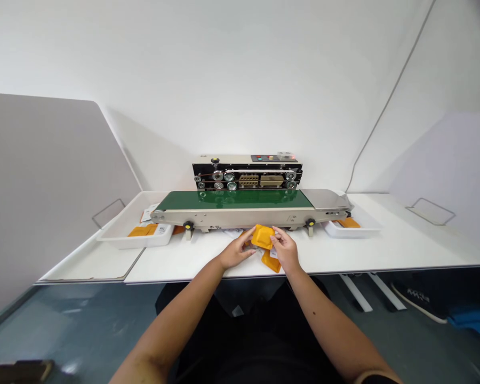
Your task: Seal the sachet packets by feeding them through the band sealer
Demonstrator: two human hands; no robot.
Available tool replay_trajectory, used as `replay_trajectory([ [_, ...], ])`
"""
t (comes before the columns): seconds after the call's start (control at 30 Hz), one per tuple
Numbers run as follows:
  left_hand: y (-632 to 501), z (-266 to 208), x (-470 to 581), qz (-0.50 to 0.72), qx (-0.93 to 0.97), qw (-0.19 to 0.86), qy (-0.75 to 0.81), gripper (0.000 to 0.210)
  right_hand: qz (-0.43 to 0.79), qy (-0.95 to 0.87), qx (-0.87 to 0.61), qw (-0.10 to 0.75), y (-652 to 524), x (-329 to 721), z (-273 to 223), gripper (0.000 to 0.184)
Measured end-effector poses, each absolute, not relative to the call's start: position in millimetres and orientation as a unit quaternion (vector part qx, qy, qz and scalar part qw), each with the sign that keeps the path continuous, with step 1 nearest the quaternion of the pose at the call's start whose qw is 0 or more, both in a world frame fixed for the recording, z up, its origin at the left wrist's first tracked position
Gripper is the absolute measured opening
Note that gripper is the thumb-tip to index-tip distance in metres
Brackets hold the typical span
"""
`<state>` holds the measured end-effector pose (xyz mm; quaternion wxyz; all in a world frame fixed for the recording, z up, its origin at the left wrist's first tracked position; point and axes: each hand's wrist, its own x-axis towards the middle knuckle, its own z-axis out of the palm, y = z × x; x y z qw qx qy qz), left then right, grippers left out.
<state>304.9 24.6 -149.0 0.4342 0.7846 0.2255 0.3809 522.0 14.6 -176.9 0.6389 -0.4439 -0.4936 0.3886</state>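
Between my two hands is an orange pouch [263,237], lifted a little above the table's front part. The fingers of my right hand [286,250] pinch its right side. My left hand [235,252] has its thumb and fingers at the pouch's left side. Under and beside my hands lie another orange pouch [271,261] and some white packets, partly hidden. Just behind them stands a band sealing machine [248,176] with a green conveyor belt [236,199], metal rollers and a small control panel.
A white bin [136,244] with orange pouches and white packets stands at the left. Another white bin [368,229] with orange pouches sits under the conveyor's right end. Grey partitions [44,186] flank the table. A cable runs down the wall.
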Motion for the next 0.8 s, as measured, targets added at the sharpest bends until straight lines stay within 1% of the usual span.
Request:
replay_trajectory([
  [0.2,27.4,-148.1,300.8,0.399,0.775,0.383,0.306,0.074,0.44,-0.553,-0.418,0.571,16.5,521.5,-177.6,0.051],
  [0.4,21.2,-139.4,297.1,0.377,0.787,0.402,0.278,0.072,0.461,-0.603,-0.444,0.476,21.2,528.9,-175.6,0.045],
  [0.5,20.3,-137.6,296.9,0.374,0.789,0.399,0.278,0.068,0.431,-0.642,-0.457,0.441,23.7,531.6,-169.6,0.037],
  [0.63,22.6,-141.1,295.9,0.384,0.794,0.371,0.292,0.059,0.335,-0.685,-0.467,0.447,29.9,531.2,-156.9,0.026],
  [0.67,23.4,-142.6,295.4,0.39,0.791,0.364,0.298,0.058,0.333,-0.688,-0.46,0.452,31.7,530.4,-153.5,0.026],
  [0.73,24.7,-145.3,294.6,0.401,0.784,0.358,0.31,0.057,0.346,-0.687,-0.442,0.462,34.2,528.1,-146.9,0.032],
  [0.8,25.6,-147.3,293.8,0.411,0.775,0.357,0.32,0.055,0.332,-0.691,-0.432,0.476,34.6,525.2,-140.7,0.038],
])
